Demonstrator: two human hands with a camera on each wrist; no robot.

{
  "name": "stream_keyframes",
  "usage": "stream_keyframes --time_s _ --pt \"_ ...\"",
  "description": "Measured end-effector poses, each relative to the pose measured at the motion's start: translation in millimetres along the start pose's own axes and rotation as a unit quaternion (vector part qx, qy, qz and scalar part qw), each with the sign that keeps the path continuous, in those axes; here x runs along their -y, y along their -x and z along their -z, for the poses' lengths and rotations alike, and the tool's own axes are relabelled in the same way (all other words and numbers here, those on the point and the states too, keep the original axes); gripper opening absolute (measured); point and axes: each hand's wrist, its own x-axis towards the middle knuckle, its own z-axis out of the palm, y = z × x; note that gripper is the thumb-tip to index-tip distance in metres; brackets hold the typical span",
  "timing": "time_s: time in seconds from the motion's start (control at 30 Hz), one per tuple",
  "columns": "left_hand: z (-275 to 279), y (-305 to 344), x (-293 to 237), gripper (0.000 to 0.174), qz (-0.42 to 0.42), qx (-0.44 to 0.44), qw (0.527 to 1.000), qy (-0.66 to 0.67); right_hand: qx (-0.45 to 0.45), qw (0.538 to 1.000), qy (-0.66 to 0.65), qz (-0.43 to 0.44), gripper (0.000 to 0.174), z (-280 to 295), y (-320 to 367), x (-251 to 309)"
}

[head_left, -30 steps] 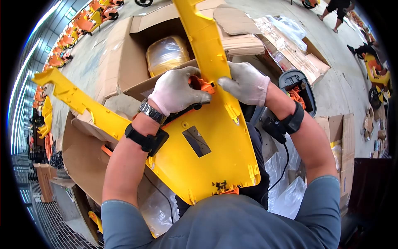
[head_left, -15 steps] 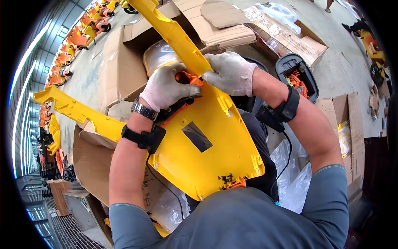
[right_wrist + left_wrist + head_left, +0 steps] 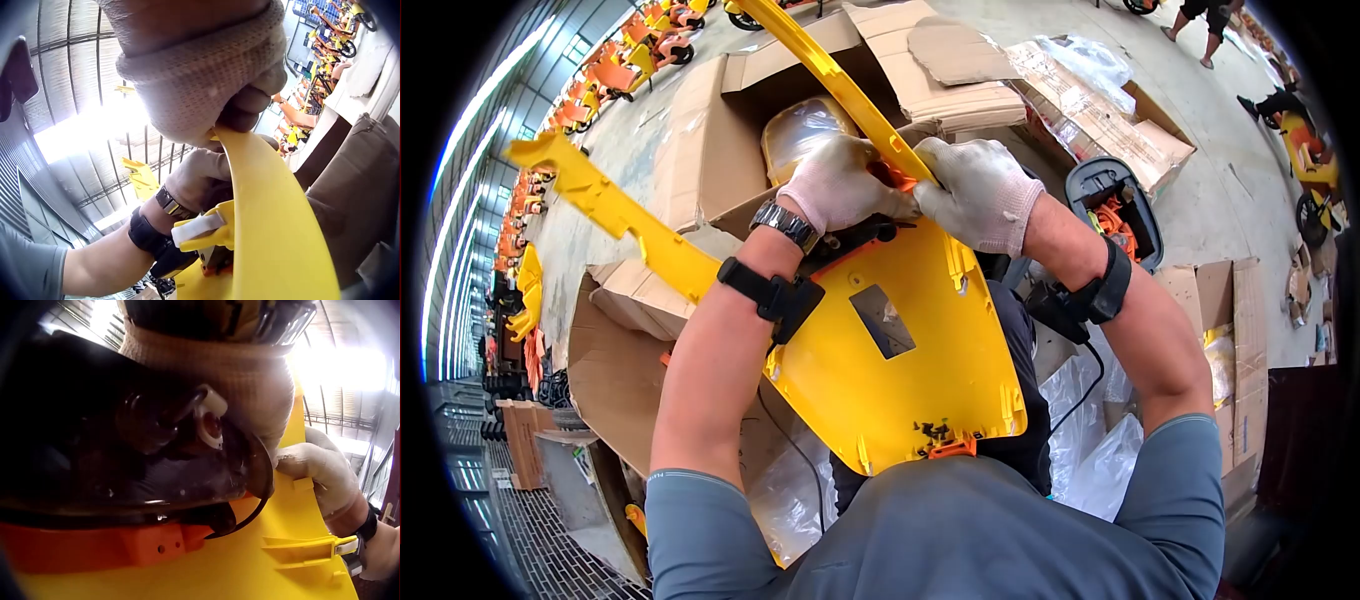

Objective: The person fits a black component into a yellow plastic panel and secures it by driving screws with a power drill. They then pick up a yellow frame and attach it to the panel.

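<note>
A large yellow plastic panel (image 3: 920,390) with two long arms lies across the person's lap. My gloved left hand (image 3: 840,188) curls round an orange plastic part (image 3: 893,177) at the base of one arm. Below that hand, in the left wrist view, sits a glossy dark part (image 3: 156,478) with a white-ringed fitting, above an orange strip (image 3: 150,547). My gloved right hand (image 3: 980,195) grips the panel's edge close beside the left one; its curled fingers show over the edge in the right wrist view. Small black pieces (image 3: 935,432) lie at the panel's near end.
An opened cardboard box (image 3: 700,165) with a plastic-wrapped yellow part stands ahead. A grey case (image 3: 1115,200) holding orange pieces is to the right. More cardboard boxes (image 3: 1245,370) and clear plastic wrap (image 3: 1090,430) lie around the lap. Cables run from both wrist cameras.
The panel has turned, so its long arm now shows more edge-on. My right hand has curled further over the edge, and both hands are closer together. The left hand still holds the orange part.
</note>
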Motion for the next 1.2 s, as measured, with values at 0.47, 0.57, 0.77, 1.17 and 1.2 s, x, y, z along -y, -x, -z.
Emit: stream_keyframes --time_s 0.47,0.57,0.77,1.17,1.2 --pt "-12.6 4.6 7.2 0.05 -0.06 -0.02 0.991 0.121 -0.021 0.999 0.007 -0.023 0.03 -0.2 9.1 -6.6" --pt "-7.3 5.0 7.7 0.051 -0.083 0.013 0.993 0.077 -0.026 0.999 -0.009 -0.03 0.032 -0.7 10.7 -11.5" --pt "-15.0 -0.5 54.3 0.054 -0.085 0.016 0.985 0.152 -0.023 0.999 -0.035 -0.015 0.037 -10.8 3.2 -34.6" --pt "-34.2 -18.4 56.6 0.054 -0.041 -0.019 0.999 0.005 -0.011 0.999 -0.052 0.011 0.044 -35.2 -23.7 -64.5" --pt "-35.6 -22.8 67.3 0.052 -0.057 -0.008 0.998 0.027 0.004 0.999 -0.053 -0.005 0.044 -32.2 -19.1 -55.9"
